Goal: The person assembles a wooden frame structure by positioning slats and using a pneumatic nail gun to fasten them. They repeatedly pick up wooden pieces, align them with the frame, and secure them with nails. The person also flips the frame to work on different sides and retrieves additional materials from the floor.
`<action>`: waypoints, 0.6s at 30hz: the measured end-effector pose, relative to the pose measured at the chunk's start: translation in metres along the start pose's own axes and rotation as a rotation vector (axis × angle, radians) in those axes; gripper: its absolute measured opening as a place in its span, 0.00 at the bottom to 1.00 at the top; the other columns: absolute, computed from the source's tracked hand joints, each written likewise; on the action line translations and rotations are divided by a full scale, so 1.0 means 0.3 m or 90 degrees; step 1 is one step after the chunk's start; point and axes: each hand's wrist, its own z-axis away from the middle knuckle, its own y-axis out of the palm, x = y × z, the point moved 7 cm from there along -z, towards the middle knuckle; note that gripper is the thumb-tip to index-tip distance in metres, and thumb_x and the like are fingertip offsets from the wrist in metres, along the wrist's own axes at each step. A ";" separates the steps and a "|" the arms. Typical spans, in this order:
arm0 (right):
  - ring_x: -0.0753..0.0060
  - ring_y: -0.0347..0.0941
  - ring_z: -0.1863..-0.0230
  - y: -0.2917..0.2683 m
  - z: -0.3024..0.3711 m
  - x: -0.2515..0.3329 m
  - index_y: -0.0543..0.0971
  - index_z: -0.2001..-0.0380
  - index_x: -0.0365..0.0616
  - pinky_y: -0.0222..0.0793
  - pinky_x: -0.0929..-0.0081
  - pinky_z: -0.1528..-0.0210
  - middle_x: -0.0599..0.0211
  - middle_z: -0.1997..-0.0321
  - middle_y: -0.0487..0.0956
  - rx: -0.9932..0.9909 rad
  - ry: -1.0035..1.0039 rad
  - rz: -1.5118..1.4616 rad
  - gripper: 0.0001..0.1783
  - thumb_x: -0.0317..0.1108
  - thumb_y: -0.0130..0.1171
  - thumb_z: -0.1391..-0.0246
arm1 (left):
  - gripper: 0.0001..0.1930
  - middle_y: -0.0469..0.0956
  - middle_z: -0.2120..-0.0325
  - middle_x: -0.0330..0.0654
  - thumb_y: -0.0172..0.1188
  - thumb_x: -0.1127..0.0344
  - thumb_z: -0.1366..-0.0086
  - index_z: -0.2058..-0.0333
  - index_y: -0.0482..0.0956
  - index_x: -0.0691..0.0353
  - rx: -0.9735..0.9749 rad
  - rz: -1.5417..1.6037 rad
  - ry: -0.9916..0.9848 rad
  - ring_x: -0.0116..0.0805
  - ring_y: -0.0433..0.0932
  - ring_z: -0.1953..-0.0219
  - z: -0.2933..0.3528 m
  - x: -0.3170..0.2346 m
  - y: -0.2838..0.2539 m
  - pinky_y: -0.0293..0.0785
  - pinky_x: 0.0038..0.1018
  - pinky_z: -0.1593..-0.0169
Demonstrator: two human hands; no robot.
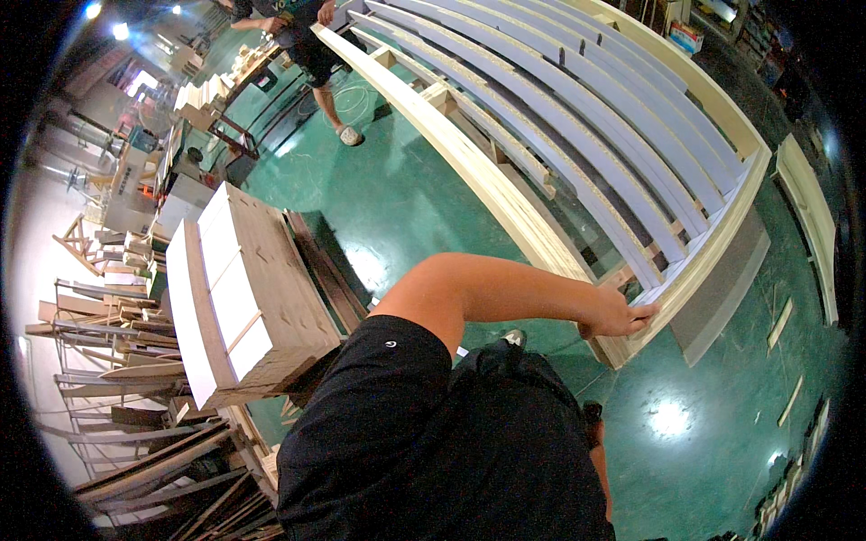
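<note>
My left arm reaches across to the near corner of a large wooden frame [532, 236]. There my left hand [621, 311] is closed over the edge, its fingers curled against the end rail. Inside the frame run several long curved grey-lavender slats [577, 126] with rough tan edges, side by side. Beside my dark clothing, a strip of bare skin, apparently my right arm [603, 469], shows with a dark object [593, 417] at its upper end. The fingers of my right hand cannot be made out, nor whether they hold that object.
A stack of curved wooden panels [262, 288] with white faces stands to my left, before a rack of offcuts [117, 361]. Another person [302, 45] stands at the frame's far end. A grey sheet [722, 288] and a curved board [807, 216] lie right, with thin strips on the green floor.
</note>
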 end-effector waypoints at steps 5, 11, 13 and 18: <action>0.58 0.79 0.56 0.015 0.031 0.042 0.80 0.47 0.41 0.74 0.61 0.56 0.59 0.52 0.83 -0.055 0.076 -0.020 0.18 0.37 0.58 0.38 | 0.62 0.32 0.26 0.66 0.83 0.60 0.63 0.31 0.53 0.65 -0.063 -0.023 0.017 0.56 0.85 0.58 -0.015 0.021 0.044 0.82 0.48 0.56; 0.61 0.78 0.57 0.020 0.045 0.039 0.79 0.47 0.41 0.73 0.60 0.59 0.59 0.51 0.82 -0.076 0.109 -0.023 0.19 0.39 0.57 0.36 | 0.63 0.34 0.25 0.61 0.82 0.62 0.62 0.30 0.50 0.62 -0.046 -0.003 -0.014 0.55 0.85 0.60 0.017 0.017 0.015 0.82 0.49 0.59; 0.61 0.78 0.58 0.018 0.032 0.018 0.79 0.47 0.40 0.72 0.60 0.60 0.60 0.51 0.82 -0.075 0.115 -0.029 0.19 0.39 0.57 0.35 | 0.63 0.33 0.25 0.62 0.82 0.62 0.62 0.29 0.49 0.63 -0.058 -0.035 -0.013 0.56 0.85 0.62 0.010 0.005 0.016 0.82 0.48 0.60; 0.63 0.77 0.59 0.005 0.022 -0.005 0.79 0.46 0.40 0.71 0.59 0.63 0.60 0.50 0.81 -0.084 0.137 -0.033 0.19 0.41 0.56 0.34 | 0.66 0.32 0.24 0.60 0.82 0.61 0.63 0.28 0.47 0.63 -0.052 -0.027 -0.029 0.56 0.85 0.62 0.000 0.013 0.041 0.82 0.48 0.60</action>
